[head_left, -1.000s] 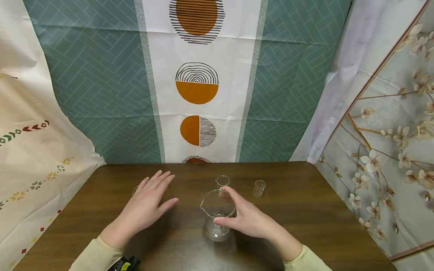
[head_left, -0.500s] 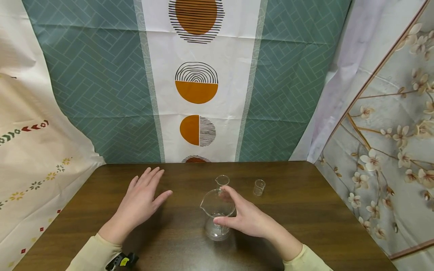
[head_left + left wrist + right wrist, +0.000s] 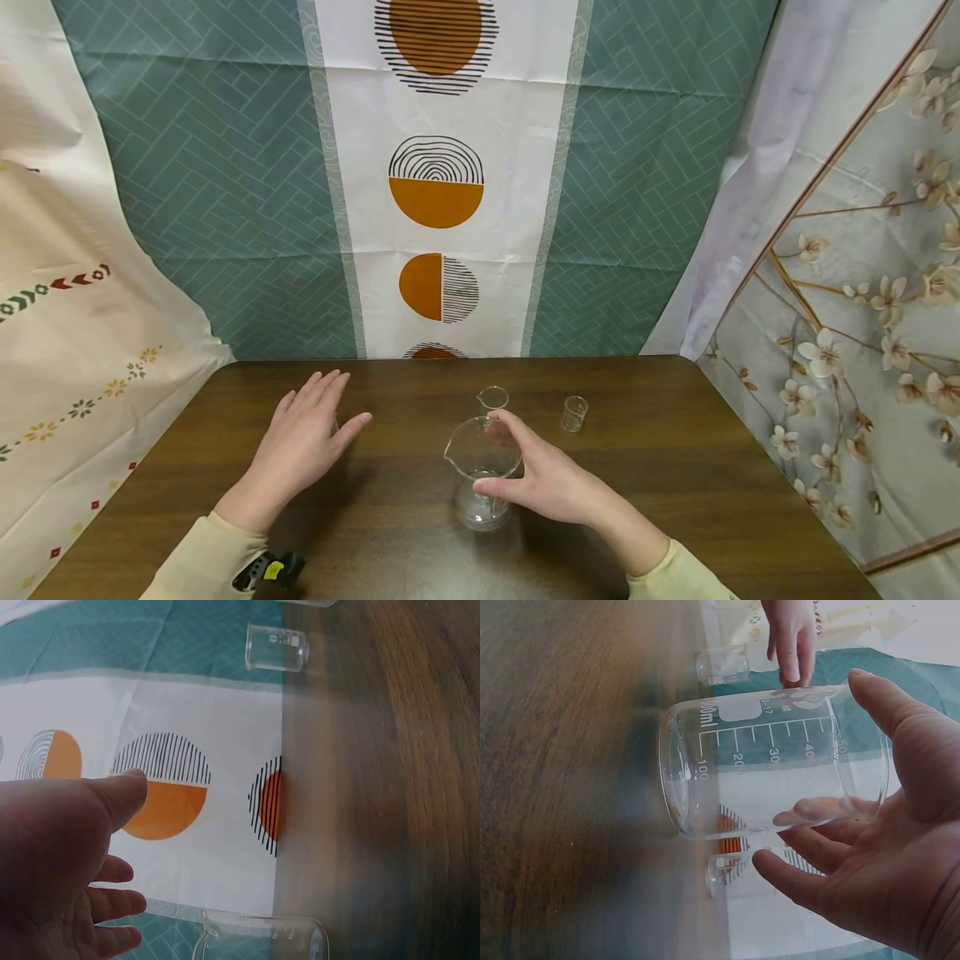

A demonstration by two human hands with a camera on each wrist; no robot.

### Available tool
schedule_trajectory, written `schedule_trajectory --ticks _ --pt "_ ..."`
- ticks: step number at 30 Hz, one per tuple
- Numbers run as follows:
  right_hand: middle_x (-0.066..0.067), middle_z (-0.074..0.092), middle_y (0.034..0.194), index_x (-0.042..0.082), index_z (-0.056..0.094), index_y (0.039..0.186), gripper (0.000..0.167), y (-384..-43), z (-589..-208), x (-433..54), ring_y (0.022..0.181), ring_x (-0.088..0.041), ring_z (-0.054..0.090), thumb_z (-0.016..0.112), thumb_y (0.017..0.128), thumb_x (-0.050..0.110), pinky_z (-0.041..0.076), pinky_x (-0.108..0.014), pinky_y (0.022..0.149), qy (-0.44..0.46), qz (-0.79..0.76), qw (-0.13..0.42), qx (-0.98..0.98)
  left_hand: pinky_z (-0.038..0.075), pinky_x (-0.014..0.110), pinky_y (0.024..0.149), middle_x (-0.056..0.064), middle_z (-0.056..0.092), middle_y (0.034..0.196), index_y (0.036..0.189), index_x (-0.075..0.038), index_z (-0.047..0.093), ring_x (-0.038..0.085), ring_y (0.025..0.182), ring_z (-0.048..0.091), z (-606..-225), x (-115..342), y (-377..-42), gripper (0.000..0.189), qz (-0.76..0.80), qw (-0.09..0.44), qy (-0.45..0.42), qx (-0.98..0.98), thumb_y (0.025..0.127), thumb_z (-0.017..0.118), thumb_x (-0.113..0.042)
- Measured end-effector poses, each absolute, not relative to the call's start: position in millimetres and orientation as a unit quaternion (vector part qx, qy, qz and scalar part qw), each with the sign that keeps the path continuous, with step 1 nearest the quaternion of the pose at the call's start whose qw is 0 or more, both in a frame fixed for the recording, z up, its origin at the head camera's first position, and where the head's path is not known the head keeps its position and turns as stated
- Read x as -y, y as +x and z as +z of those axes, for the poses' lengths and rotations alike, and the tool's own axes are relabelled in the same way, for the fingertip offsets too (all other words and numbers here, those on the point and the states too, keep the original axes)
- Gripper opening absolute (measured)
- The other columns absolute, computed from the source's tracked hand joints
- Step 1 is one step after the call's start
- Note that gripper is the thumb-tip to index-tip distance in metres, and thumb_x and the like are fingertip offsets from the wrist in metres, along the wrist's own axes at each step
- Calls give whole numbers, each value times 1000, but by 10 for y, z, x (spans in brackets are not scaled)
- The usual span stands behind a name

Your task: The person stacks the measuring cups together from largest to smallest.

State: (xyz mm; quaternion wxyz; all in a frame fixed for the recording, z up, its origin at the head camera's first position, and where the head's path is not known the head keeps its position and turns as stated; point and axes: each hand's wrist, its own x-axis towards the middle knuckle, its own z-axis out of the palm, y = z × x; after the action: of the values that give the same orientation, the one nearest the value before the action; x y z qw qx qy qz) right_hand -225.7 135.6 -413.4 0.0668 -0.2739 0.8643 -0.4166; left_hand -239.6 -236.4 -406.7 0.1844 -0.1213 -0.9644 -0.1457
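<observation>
My right hand (image 3: 543,479) grips a large clear glass beaker (image 3: 480,450) near its rim, thumb on the near side and fingers round the far side. The beaker stands upright, and its white volume scale shows in the right wrist view. My left hand (image 3: 300,442) hovers over the left part of the table with fingers straight and thumb apart, holding nothing. Beyond it is a smaller glass beaker (image 3: 262,937), mostly hidden by the hand in the head view. In the right wrist view this smaller beaker (image 3: 724,665) stands close to the left fingertips.
Behind the large beaker stands a small spouted beaker (image 3: 493,397), partly covered by it. A tiny glass beaker (image 3: 574,413) is farther right on the brown wooden table (image 3: 675,500). A patterned curtain (image 3: 630,208) hangs along the table's back edge.
My left hand has moved left, passing in front of the smaller beaker on that side. The right hand and the large beaker have stayed in place.
</observation>
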Motion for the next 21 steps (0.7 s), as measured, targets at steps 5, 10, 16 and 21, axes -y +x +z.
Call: schedule_trajectory --ticks 5,10,16,21 --pt "-5 58 159 23 38 164 87 -2261 -4139 -1358 149 -24 54 85 97 53 49 -58 113 -272 -415 67 -866 29 76 119 34 49 161 158 9 49 56 153 38 -4069 2411 -2413 76 -150 182 -111 966 107 74 -42" --pt "-6 58 159 23 38 164 87 -2266 -4142 -1359 148 -24 55 85 97 52 49 -58 114 -274 -416 65 -865 31 76 119 35 49 160 157 10 48 58 152 38 -4071 2452 -2425 76 -156 179 -106 966 107 74 -41" --pt "-7 58 159 18 38 164 90 -2274 -4145 -1359 148 -25 55 85 96 53 48 -59 114 -276 -415 65 -864 32 78 117 36 49 159 157 11 47 60 151 38 -4084 2514 -2442 77 -157 165 -96 969 108 72 -43" --pt "-5 58 159 19 39 164 89 -2277 -4149 -1358 149 -25 55 85 96 54 48 -59 114 -276 -413 65 -865 35 79 115 38 50 157 157 12 47 62 148 40 -4084 2572 -2447 80 -155 147 -91 973 108 72 -46"
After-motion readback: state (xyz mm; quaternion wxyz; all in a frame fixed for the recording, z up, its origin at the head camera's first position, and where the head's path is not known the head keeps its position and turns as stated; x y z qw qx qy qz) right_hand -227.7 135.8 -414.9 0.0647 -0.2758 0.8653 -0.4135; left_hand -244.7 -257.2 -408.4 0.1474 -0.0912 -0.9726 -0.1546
